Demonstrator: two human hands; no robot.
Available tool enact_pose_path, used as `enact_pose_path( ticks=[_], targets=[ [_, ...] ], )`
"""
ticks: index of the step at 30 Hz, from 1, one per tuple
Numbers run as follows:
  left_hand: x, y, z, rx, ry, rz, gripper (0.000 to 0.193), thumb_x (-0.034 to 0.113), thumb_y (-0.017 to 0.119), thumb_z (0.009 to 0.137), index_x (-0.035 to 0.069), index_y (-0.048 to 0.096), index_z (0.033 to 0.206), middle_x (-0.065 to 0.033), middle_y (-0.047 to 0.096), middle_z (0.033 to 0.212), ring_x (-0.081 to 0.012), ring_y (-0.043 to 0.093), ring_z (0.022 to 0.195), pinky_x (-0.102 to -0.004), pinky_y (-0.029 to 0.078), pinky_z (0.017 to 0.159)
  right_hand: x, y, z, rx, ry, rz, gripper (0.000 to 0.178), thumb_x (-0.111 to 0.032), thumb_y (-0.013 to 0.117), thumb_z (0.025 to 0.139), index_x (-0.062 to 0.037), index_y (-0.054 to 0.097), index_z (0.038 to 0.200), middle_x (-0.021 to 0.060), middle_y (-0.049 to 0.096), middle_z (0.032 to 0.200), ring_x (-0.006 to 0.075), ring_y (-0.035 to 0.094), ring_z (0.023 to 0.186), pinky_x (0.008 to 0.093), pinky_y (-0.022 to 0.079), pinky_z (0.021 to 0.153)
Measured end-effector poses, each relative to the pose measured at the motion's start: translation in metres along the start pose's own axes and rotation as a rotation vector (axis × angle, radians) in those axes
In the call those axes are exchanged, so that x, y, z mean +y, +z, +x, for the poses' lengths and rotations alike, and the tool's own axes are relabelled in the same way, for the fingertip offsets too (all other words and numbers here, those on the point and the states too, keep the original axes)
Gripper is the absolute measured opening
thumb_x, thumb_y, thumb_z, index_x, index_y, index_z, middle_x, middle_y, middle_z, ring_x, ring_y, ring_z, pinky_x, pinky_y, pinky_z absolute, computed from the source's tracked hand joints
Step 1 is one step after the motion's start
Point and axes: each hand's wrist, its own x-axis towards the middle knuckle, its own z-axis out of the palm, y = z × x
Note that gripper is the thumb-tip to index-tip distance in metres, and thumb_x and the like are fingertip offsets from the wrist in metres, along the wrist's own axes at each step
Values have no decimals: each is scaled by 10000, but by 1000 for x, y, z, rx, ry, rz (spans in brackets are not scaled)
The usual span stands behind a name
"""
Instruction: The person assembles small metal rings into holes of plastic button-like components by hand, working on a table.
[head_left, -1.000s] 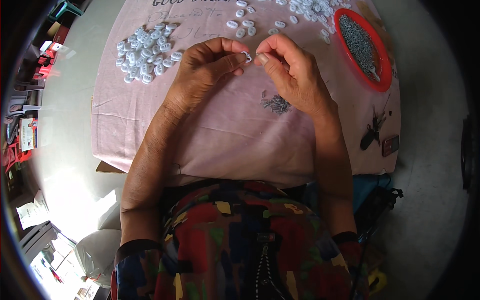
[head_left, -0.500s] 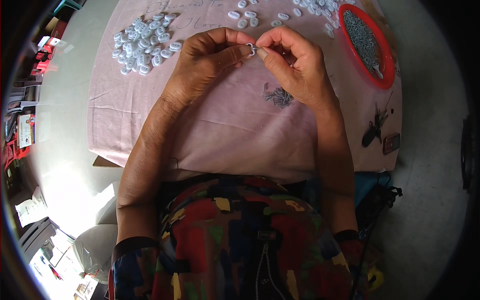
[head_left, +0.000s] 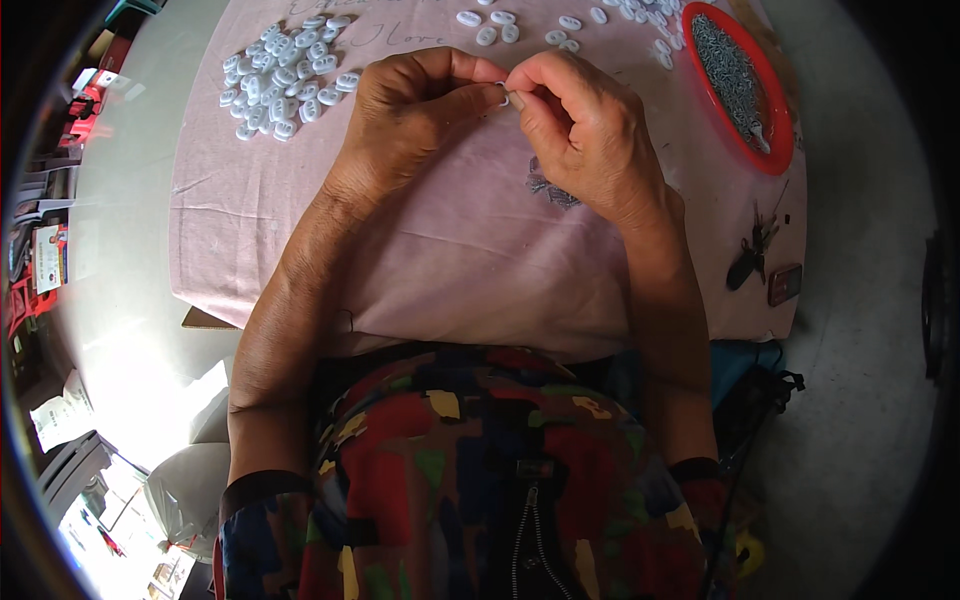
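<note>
Above the far half of the table, both hands meet fingertip to fingertip. In a pinch of thumb and forefinger, my left hand [head_left: 405, 120] holds a small white oval piece [head_left: 503, 96], largely covered by the fingertips. My right hand [head_left: 590, 130] is closed in a pinch at the right side of that piece; whatever its fingertips hold is hidden. Under the right palm lies a small heap of grey metal screw-like parts [head_left: 552, 188], partly covered by the hand. Off to the left of my left hand is a pile of white oval pieces [head_left: 275, 85] with darker marks on their faces.
A red bowl [head_left: 784, 130] of small grey metal parts stands at the far right. More white ovals [head_left: 487, 36] lie scattered along the far edge. Keys [head_left: 752, 250] and a small dark red device [head_left: 785, 285] rest near the right edge of the pink-clothed table [head_left: 450, 270].
Both hands have shifted slightly up, still pinched together. My right hand has turned a little over the white piece, and the metal part seen between the fingertips earlier is now hidden.
</note>
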Motion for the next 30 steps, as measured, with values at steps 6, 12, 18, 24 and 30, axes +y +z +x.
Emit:
enact_pose_path(
  ticks=[6,12,18,24,30],
  targets=[
    [1,0,1,2,-13,-106,148,52,675,890,20,694,1034,-15,693,924,-61,619,848,-199,497,780,3,-7,-2,-60,185,193,120,-36,668,877,-20,631,990,13,638,785,50,579,691,209,476,618],
    [7,-1,0,6,-20,-31,155,59,668,896,23,694,1045,-19,694,934,-66,621,846,-203,495,785,3,-10,-1,-67,202,189,105,-37,671,885,-12,658,985,-1,644,781,31,563,685,186,467,615],
    [1,-3,1,7,-31,-106,154,66,677,892,16,695,1036,-24,696,922,-65,619,827,-205,497,769,3,-3,1,-1,101,86,50,-16,683,864,-14,644,895,9,620,705,43,545,600,204,447,542],
    [-2,-1,0,13,16,-87,153,73,683,889,7,695,1026,-26,695,904,-73,624,816,-213,503,762,1,1,0,30,64,99,52,-11,683,863,-9,641,893,23,618,699,52,550,591,205,450,541],
    [1,-3,1,10,-41,-124,169,67,664,900,5,683,1057,-33,692,935,-82,627,856,-224,502,796,0,-2,-1,-30,259,307,73,-49,656,905,3,653,955,4,637,752,35,560,673,184,449,587]
  ],
)
